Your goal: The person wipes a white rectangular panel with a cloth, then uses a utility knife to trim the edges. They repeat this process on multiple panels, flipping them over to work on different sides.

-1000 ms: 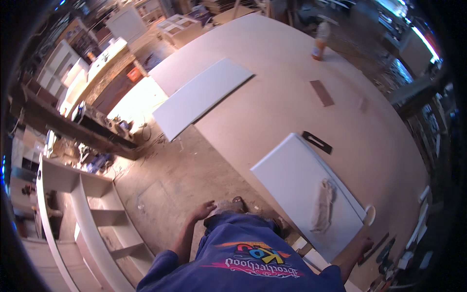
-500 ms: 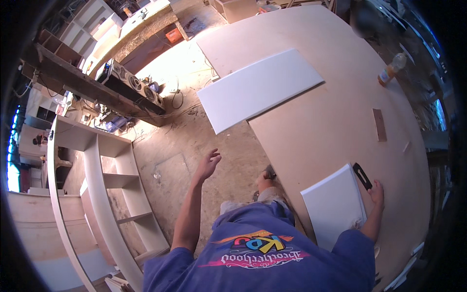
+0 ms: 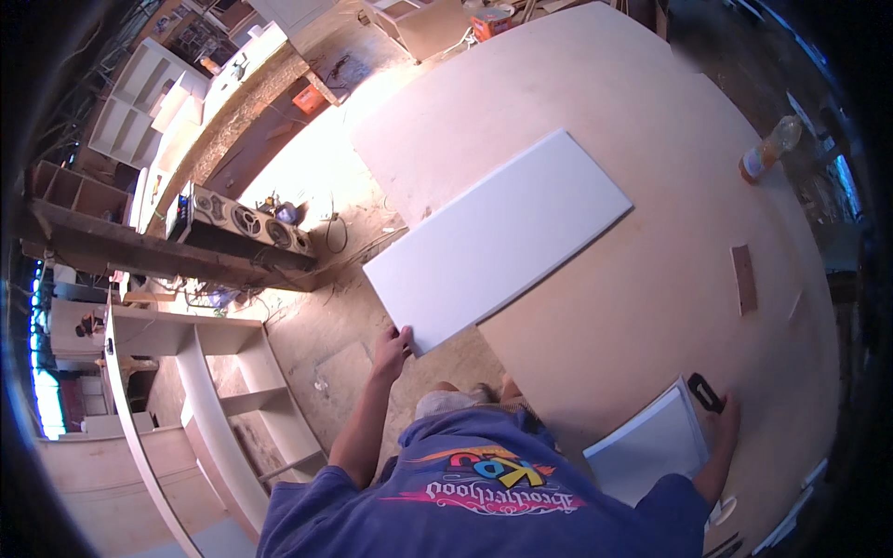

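A long white panel (image 3: 498, 242) lies slantwise on the tabletop, its near left end jutting past the table edge. My left hand (image 3: 393, 352) is closed on the near left corner of that panel, thumb on top. By the right side of the table, my right hand (image 3: 729, 415) grips one end of a flat black tool with a slot-shaped opening (image 3: 705, 392); its exact kind is unclear. Beside that hand, smaller white panels (image 3: 646, 446) are stacked, partly covered by my right arm and shirt.
The broad wooden tabletop (image 3: 595, 344) also carries a brown strip (image 3: 744, 279) and a plastic bottle (image 3: 770, 151) with orange contents. On my left stand an open shelf frame (image 3: 251, 400), a speaker (image 3: 244, 223) and a dark wooden beam (image 3: 139, 246). Cables lie on the floor.
My left hand, previously free with its fingers apart above the floor, has taken hold of the white panel's corner. The panel has come nearer to me. My right hand stays by the black tool.
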The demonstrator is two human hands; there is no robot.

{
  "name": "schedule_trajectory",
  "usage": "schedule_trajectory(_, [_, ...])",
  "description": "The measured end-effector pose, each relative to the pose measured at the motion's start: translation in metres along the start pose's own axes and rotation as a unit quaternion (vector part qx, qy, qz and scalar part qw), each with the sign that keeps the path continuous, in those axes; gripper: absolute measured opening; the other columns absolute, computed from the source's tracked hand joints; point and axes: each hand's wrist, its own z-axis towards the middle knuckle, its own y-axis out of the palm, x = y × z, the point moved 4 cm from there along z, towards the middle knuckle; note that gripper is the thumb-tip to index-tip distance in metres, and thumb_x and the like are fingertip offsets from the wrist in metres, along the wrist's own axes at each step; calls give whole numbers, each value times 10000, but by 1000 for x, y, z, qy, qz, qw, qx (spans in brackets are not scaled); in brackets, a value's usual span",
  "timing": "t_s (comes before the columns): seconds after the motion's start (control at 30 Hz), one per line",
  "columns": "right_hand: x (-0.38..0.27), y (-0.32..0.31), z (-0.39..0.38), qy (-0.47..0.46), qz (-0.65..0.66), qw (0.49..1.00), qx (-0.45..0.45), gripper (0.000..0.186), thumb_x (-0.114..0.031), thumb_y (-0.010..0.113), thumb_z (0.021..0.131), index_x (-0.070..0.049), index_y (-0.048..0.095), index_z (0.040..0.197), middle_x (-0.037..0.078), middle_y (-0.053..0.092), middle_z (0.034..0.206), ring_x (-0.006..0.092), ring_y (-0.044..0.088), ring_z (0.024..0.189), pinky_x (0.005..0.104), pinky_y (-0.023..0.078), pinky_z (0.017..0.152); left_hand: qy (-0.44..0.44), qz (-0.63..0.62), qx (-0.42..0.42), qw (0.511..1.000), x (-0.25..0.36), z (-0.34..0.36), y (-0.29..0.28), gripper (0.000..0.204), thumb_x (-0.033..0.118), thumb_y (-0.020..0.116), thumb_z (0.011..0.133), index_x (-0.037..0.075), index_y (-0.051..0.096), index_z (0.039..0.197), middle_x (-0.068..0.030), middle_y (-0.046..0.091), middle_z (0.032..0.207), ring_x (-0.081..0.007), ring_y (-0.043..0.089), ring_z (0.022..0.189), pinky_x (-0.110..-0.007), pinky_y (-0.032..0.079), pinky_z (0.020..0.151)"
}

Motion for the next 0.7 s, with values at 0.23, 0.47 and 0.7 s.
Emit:
schedule_trajectory(0.23, [-68, -26, -26, 13, -62, 987, 150, 423, -5, 833, 675, -21, 608, 1032, 183, 652, 965, 357, 645, 950, 447, 519, 845, 4, 36, 23, 999, 53, 71, -38, 297, 176, 536, 1053, 37, 561, 1314, -65, 633, 1134, -182, 610, 951, -385, 538, 827])
schedule_trajectory(0.47, [-152, -82, -59, 6, -7, 974, 226, 277, -82, 765, 794, 8, 642, 1025, 184, 649, 981, 334, 635, 965, 438, 498, 877, 104, 119, -50, 986, 134, 164, -85, 220, 71, 521, 1020, -6, 626, 1199, 1, 601, 971, -99, 508, 841, -283, 447, 734])
schedule_trajectory(0.7, [-336, -9, -169, 96, 330, 822, 455, 207, -149, 804, 886, -20, 676, 985, 14, 669, 903, 123, 599, 846, 315, 498, 816, 68, 251, -149, 954, 239, 241, -119, 292, 23, 512, 985, -52, 605, 1251, -64, 649, 1114, -155, 558, 1001, -299, 448, 910])
